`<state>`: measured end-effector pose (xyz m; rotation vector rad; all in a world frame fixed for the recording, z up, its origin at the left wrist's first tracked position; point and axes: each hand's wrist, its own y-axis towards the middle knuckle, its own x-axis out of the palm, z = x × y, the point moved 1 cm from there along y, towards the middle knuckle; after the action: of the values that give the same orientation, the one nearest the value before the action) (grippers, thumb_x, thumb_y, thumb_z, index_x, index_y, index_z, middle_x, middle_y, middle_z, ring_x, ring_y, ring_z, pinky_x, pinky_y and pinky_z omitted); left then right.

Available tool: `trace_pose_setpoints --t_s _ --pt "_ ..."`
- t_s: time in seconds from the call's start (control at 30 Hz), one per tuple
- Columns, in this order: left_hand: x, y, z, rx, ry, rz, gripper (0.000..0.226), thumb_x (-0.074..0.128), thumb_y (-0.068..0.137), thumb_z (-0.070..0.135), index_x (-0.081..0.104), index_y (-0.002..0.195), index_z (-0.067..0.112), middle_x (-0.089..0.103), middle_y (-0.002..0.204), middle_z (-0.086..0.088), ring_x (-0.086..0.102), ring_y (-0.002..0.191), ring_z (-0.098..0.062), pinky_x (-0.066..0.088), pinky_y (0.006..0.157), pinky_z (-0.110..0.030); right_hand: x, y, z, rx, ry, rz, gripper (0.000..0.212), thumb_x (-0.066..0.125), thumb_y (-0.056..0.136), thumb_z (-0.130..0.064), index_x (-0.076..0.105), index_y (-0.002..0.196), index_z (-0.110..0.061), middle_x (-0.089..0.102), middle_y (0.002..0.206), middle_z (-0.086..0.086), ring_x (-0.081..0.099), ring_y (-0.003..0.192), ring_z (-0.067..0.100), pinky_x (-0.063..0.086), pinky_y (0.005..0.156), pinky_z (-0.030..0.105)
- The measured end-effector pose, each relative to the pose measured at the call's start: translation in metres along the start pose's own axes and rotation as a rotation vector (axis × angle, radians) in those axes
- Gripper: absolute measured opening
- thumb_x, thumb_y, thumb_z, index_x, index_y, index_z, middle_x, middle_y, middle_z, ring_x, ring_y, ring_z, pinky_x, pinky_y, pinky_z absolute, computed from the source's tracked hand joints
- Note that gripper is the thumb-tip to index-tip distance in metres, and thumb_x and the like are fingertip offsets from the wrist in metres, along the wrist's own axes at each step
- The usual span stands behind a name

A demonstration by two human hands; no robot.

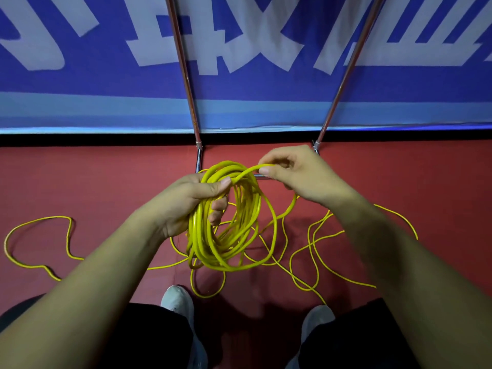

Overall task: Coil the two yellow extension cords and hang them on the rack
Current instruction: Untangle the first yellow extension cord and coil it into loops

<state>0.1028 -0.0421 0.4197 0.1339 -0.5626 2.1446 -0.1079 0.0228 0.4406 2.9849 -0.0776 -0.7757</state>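
Note:
My left hand grips a coil of yellow extension cord made of several loops, which hangs below the hand. My right hand pinches a strand of the same cord between thumb and fingers, just right of the coil's top. Loose yellow cord lies in tangled loops on the red floor at the right and trails off to the left. I cannot tell the two cords apart on the floor. The metal rack stands straight ahead, its two poles rising against the wall.
A blue wall banner with large white characters fills the background behind the rack. The rack's low crossbar sits just behind my hands. My two white shoes stand on the red floor below the coil.

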Motion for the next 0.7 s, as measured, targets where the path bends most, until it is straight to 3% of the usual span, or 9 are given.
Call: trace_pose_setpoints --t_s 0.1,0.2,0.33,0.47,0.53,0.63,0.7 --pt "-0.003 0.0 0.0 -0.005 0.03 -0.011 0.024 0.057 0.085 0.029 0.065 0.064 0.021 0.048 0.055 -0.007 0.053 0.045 -0.022 0.045 0.048 -0.029 -0.013 0.004 0.006 0.068 0.18 0.219 0.012 0.062 0.092 -0.007 0.065 0.084 -0.016 0.041 0.044 -0.015 0.031 0.043 0.001 0.028 0.045 0.02" --pt "-0.005 -0.002 0.0 -0.002 0.03 -0.037 0.017 0.073 0.078 0.032 0.064 0.07 0.021 0.046 0.054 -0.006 0.049 0.044 -0.021 0.045 0.046 -0.026 -0.028 0.006 0.019 0.225 0.296 0.38 0.018 0.06 0.094 -0.008 0.062 0.078 -0.017 0.034 0.049 -0.007 0.027 0.039 0.007 0.025 0.044 0.021" --pt "-0.006 -0.003 0.0 0.008 -0.067 -0.061 0.033 0.089 0.059 0.041 0.062 0.067 0.023 0.037 0.054 0.001 0.038 0.04 -0.012 0.037 0.043 -0.022 -0.03 0.002 0.033 0.299 0.091 0.204 0.014 0.06 0.092 -0.008 0.061 0.078 -0.012 0.051 0.058 0.003 0.043 0.042 0.01 0.034 0.047 0.024" --pt "-0.008 -0.003 0.003 0.018 -0.078 -0.079 0.039 0.089 0.059 0.042 0.062 0.072 0.019 0.042 0.054 -0.002 0.044 0.041 -0.016 0.038 0.046 -0.025 -0.019 -0.002 0.02 0.084 0.033 -0.057 0.008 0.06 0.093 -0.005 0.062 0.1 -0.008 0.056 0.067 0.005 0.049 0.053 0.005 0.038 0.051 0.014" --pt "-0.008 -0.003 0.001 0.016 -0.045 -0.102 0.037 0.088 0.06 0.046 0.065 0.072 0.019 0.048 0.056 -0.004 0.051 0.044 -0.02 0.042 0.05 -0.028 -0.013 -0.003 0.01 -0.035 -0.01 -0.096 0.009 0.055 0.097 -0.006 0.064 0.1 -0.007 0.053 0.064 0.004 0.046 0.053 -0.001 0.034 0.054 0.01" --pt "-0.007 -0.004 0.0 0.017 -0.041 -0.129 0.044 0.087 0.06 0.048 0.068 0.077 0.013 0.06 0.061 -0.011 0.062 0.05 -0.024 0.053 0.051 -0.032 -0.011 -0.001 0.001 -0.053 -0.203 -0.147 0.015 0.056 0.097 -0.011 0.071 0.101 -0.01 0.057 0.057 -0.01 0.05 0.054 0.0 0.038 0.057 0.015" --pt "-0.005 -0.005 -0.001 -0.001 -0.031 -0.123 0.055 0.088 0.059 0.049 0.066 0.082 0.004 0.064 0.064 -0.016 0.064 0.051 -0.026 0.056 0.049 -0.033 -0.003 0.0 -0.003 -0.053 -0.386 -0.228 0.016 0.057 0.096 -0.019 0.072 0.101 -0.014 0.07 0.073 -0.012 0.062 0.072 0.002 0.049 0.071 0.027"
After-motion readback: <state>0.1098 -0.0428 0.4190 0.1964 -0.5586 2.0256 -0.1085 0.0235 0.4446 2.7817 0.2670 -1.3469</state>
